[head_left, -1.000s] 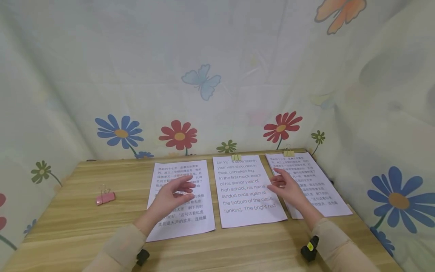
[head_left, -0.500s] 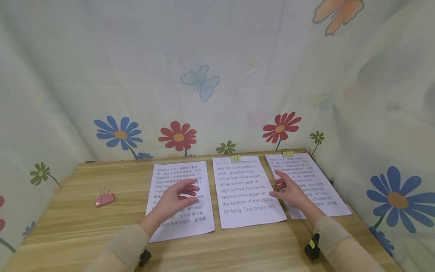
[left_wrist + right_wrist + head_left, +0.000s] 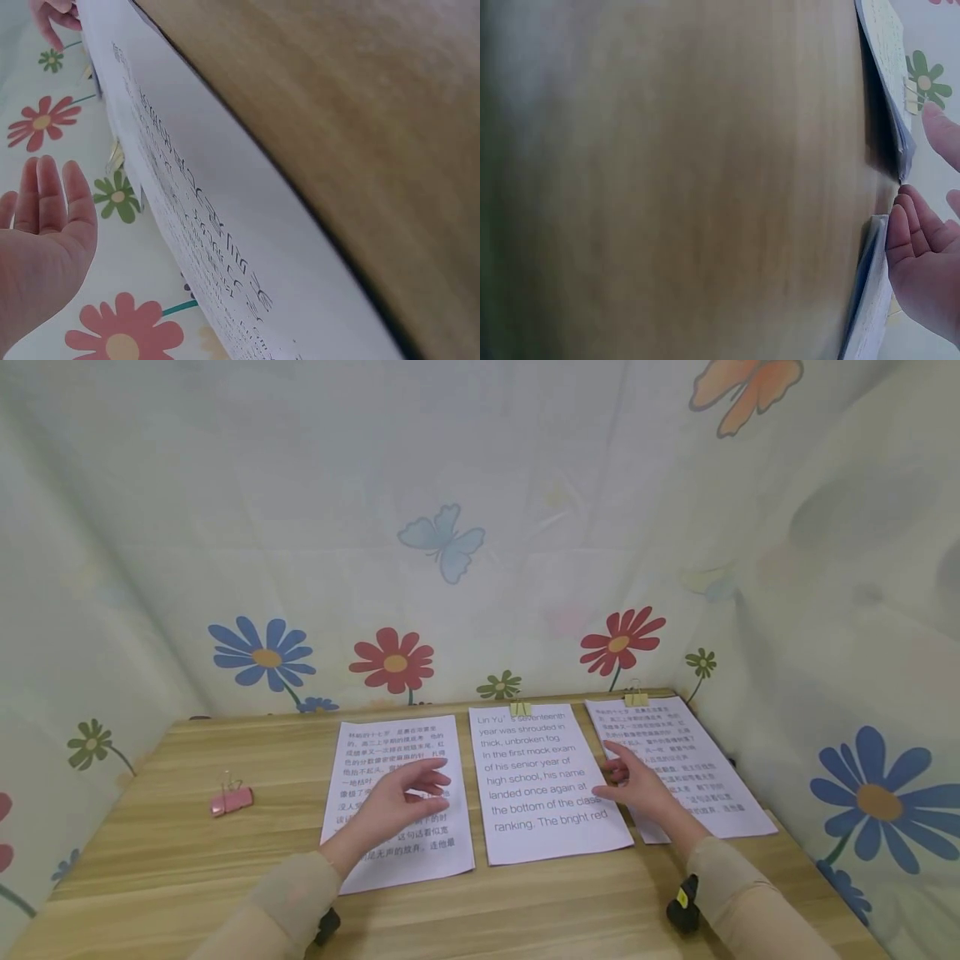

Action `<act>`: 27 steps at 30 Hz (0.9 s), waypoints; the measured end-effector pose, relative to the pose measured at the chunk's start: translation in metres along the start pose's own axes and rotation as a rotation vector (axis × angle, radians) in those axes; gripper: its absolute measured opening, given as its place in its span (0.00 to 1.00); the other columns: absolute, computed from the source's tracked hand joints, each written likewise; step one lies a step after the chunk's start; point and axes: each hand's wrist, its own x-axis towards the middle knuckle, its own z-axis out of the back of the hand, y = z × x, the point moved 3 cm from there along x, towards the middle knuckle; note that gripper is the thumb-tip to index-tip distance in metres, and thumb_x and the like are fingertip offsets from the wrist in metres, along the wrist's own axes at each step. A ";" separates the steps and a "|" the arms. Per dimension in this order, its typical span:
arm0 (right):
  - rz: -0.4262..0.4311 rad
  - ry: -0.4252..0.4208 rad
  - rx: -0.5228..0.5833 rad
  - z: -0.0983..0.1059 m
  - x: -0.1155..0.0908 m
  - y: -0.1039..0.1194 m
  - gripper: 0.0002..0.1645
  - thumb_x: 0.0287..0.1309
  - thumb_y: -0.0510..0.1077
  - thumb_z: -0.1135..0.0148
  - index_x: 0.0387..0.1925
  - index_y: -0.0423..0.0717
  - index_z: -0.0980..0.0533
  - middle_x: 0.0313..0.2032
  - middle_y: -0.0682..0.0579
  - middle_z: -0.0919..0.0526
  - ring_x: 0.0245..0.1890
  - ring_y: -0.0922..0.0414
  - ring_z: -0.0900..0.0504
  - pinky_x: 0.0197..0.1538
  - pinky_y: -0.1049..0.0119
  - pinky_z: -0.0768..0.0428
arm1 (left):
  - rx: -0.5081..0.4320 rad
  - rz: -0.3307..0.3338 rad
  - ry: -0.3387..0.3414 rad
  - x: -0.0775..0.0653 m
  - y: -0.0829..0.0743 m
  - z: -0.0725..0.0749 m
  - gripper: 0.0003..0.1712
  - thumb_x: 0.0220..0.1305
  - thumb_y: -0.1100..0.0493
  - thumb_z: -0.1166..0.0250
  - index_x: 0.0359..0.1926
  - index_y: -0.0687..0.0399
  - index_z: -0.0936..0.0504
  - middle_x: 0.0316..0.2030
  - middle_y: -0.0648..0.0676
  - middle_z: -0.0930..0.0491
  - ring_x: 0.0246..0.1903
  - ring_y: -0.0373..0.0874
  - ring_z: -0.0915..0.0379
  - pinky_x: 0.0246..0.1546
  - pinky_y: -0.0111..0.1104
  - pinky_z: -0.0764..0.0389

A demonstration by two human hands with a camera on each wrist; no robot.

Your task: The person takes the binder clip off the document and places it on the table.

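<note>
My left hand (image 3: 397, 802) hovers over the left stack of printed paper (image 3: 442, 852), its fingers loosely bent and holding nothing. No clip shows on that stack. Between the middle paper stack (image 3: 532, 777), printed in English, and the right paper stack (image 3: 720, 810), my right hand (image 3: 637, 783) is held in the air with relaxed fingers, empty too. A yellow binder clip (image 3: 520, 708) grips the top edge of the middle stack. Another yellow binder clip (image 3: 637, 699) sits on the right stack's top edge. In the left wrist view, the left hand (image 3: 49, 240) appears above the sheets, apart from them.
A pink binder clip (image 3: 232, 799) lies on the wooden table (image 3: 187, 868) at the left, its wire handles up. A flower-printed cloth (image 3: 337, 568) hangs behind the table and along both sides.
My left hand has shifted slightly to the right and nearer over the left stack. The right hand has barely moved. Papers and clips stay where they were.
</note>
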 end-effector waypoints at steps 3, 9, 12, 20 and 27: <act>0.005 -0.002 -0.016 -0.002 0.001 -0.001 0.52 0.52 0.44 0.24 0.73 0.42 0.43 0.55 0.37 0.23 0.47 0.47 0.25 0.52 0.53 0.25 | 0.002 -0.001 0.002 0.002 0.002 -0.003 0.35 0.58 0.53 0.25 0.66 0.45 0.26 0.49 0.49 0.17 0.48 0.44 0.21 0.52 0.36 0.21; -0.013 -0.013 -0.027 -0.005 0.003 -0.004 0.53 0.51 0.43 0.24 0.73 0.43 0.42 0.54 0.40 0.22 0.48 0.47 0.25 0.54 0.52 0.26 | -0.019 -0.044 0.016 0.008 0.004 -0.010 0.34 0.59 0.57 0.26 0.65 0.51 0.26 0.49 0.53 0.17 0.48 0.45 0.21 0.52 0.38 0.21; -0.009 -0.014 -0.033 -0.006 0.004 -0.004 0.54 0.50 0.43 0.24 0.74 0.41 0.43 0.54 0.40 0.23 0.49 0.47 0.25 0.55 0.51 0.26 | -0.018 -0.057 0.027 0.009 0.003 -0.014 0.33 0.60 0.59 0.27 0.65 0.53 0.26 0.49 0.55 0.17 0.48 0.46 0.21 0.52 0.39 0.21; -0.009 -0.006 -0.037 -0.009 0.001 0.002 0.55 0.48 0.41 0.22 0.73 0.38 0.42 0.55 0.39 0.24 0.52 0.45 0.26 0.59 0.48 0.28 | 0.001 -0.058 0.034 0.011 0.000 -0.019 0.33 0.59 0.57 0.26 0.65 0.48 0.25 0.49 0.52 0.17 0.48 0.44 0.21 0.51 0.37 0.21; 0.011 -0.028 -0.094 -0.013 0.000 0.002 0.55 0.47 0.42 0.22 0.72 0.37 0.42 0.55 0.40 0.25 0.54 0.44 0.26 0.61 0.48 0.29 | 0.001 -0.072 0.035 0.013 -0.001 -0.021 0.32 0.60 0.58 0.27 0.65 0.52 0.25 0.49 0.55 0.17 0.48 0.45 0.21 0.51 0.40 0.21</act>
